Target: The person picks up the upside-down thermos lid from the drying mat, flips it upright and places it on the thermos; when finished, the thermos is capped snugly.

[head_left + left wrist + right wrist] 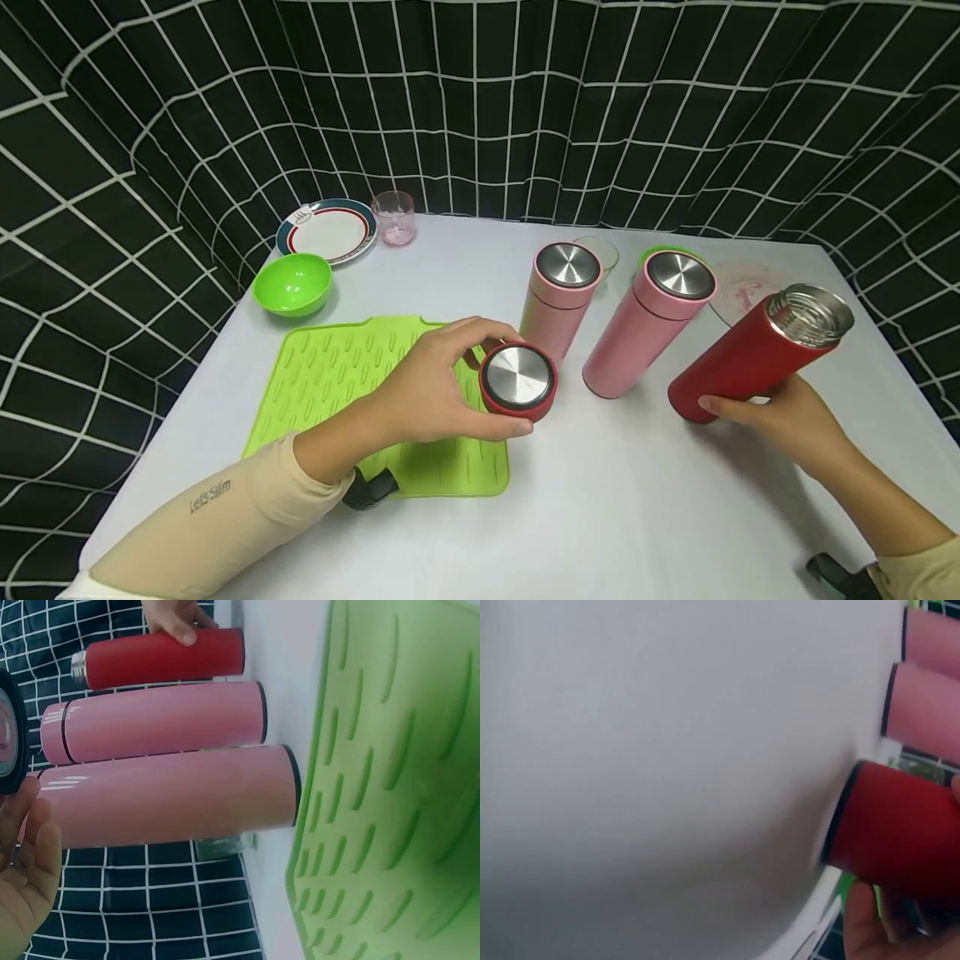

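In the head view my left hand (431,392) grips a red bottle lid (518,379) with a brushed steel top, held above the green mat's right edge. My right hand (798,425) holds the lower part of a red thermos bottle (738,358), whose threaded steel mouth is uncovered. Whether its base touches the table cannot be told. Two pink thermos bottles (555,308) (637,337), both with lids on, stand between my hands. The lid's dark underside (11,739) shows at the edge of the left wrist view. The right wrist view shows the red bottle's base (892,825) close up.
A green ridged mat (337,375) lies on the white table (600,508). Back left are a green bowl (292,285), a rimmed plate (330,232) and a pink glass (395,218). Behind the bottles, a clear glass (603,250) and another green item (660,250) are partly hidden. A dark grid curtain (480,108) surrounds the table.
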### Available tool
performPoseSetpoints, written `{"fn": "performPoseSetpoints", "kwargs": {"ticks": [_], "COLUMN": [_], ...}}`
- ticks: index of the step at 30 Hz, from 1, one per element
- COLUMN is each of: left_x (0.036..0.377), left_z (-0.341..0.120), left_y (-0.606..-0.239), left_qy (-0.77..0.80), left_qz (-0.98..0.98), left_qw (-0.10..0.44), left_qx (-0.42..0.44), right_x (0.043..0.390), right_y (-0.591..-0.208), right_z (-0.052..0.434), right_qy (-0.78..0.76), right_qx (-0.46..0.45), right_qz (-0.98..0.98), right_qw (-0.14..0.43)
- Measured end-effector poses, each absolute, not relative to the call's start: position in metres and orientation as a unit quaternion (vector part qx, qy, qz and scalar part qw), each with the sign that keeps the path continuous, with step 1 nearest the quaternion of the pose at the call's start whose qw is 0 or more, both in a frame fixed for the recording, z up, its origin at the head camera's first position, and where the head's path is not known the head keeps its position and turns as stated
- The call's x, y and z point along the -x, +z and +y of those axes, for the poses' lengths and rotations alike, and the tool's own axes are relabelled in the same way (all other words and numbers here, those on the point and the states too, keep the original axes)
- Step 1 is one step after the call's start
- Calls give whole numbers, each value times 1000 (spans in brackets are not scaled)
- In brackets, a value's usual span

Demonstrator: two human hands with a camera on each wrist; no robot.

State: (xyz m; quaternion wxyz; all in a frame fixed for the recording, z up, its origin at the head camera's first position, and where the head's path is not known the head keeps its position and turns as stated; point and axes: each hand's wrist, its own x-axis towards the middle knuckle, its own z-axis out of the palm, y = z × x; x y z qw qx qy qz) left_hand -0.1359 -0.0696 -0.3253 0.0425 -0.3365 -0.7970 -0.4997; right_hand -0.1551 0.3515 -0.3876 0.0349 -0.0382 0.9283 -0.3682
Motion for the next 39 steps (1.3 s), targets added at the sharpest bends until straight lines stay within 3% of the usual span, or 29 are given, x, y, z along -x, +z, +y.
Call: {"fn": "performPoseSetpoints", "kwargs": {"ticks": [12,22,28,39], "left_x": [129,124,125,128], "left_z": [-60,-24,-14,-10], "left_y": [-302,-270,-271,-275], "left_qy": [-519,-510,-462,-436], "left_qz": [-773,-746,-782,-791], "left_qw": [76,80,69,67], "left_qx": [357,421,414,424], "right_x": [107,103,100,101], "right_y": [-387,-390,-385,-384], "right_z": [272,214,208,202], "right_qy": [-448,-486,-475,-484], "right_qx": [242,280,277,290], "right_qz": [858,823,830,823], "right_qw": [65,91,98,60]}}
